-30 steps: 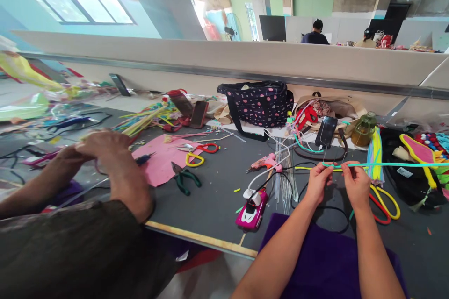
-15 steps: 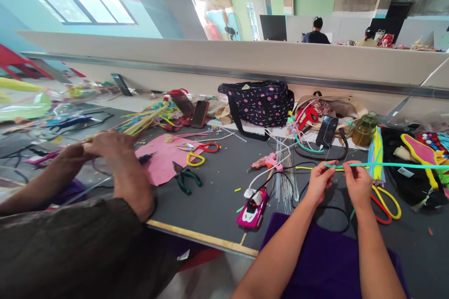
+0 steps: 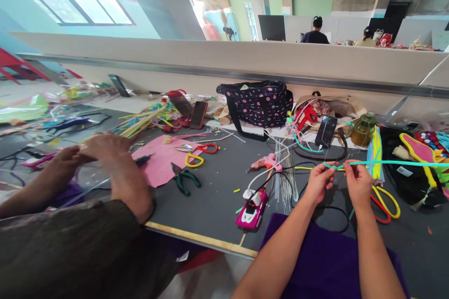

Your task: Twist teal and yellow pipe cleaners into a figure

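1. Your left hand and right hand sit close together above the counter.
2. Fingers of both hands pinch a teal pipe cleaner; it runs off to your right.
3. A pink toy car lies near your left forearm.
4. A co-worker's hands work at the far left.

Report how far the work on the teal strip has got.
Done: a small knot or loop sits in the teal strip between the hands. In hand: left hand and right hand pinch it there. Left: the long stretch running right is plain.
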Motion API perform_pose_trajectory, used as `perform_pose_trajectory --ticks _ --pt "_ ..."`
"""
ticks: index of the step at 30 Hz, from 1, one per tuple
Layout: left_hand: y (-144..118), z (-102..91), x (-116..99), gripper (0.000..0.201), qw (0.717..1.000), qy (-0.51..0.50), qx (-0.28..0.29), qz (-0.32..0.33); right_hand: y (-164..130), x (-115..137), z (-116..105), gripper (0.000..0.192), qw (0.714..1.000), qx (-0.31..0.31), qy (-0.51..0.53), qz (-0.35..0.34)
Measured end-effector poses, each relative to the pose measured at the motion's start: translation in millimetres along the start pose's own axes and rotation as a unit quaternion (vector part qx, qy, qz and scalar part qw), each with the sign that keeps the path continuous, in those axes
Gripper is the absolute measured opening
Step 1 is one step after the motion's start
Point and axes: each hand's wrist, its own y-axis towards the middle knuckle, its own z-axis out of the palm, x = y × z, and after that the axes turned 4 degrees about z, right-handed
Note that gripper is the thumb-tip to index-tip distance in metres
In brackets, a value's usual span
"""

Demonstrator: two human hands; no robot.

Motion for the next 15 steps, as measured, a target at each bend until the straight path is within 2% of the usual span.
perform_pose_trajectory --ticks 8,15 --pt "1.3 -1.6 2.2 0.038 1.0 -0.008 0.016 -0.003 0.6 0.3 -0.7 0.036 1.0 -0.001 0.021 0.004" --pt "1.8 -3.2 0.2 0.043 1.0 -0.002 0.023 -0.009 1.1 -1.1 -0.7 0.037 1.0 0.005 0.026 0.008"
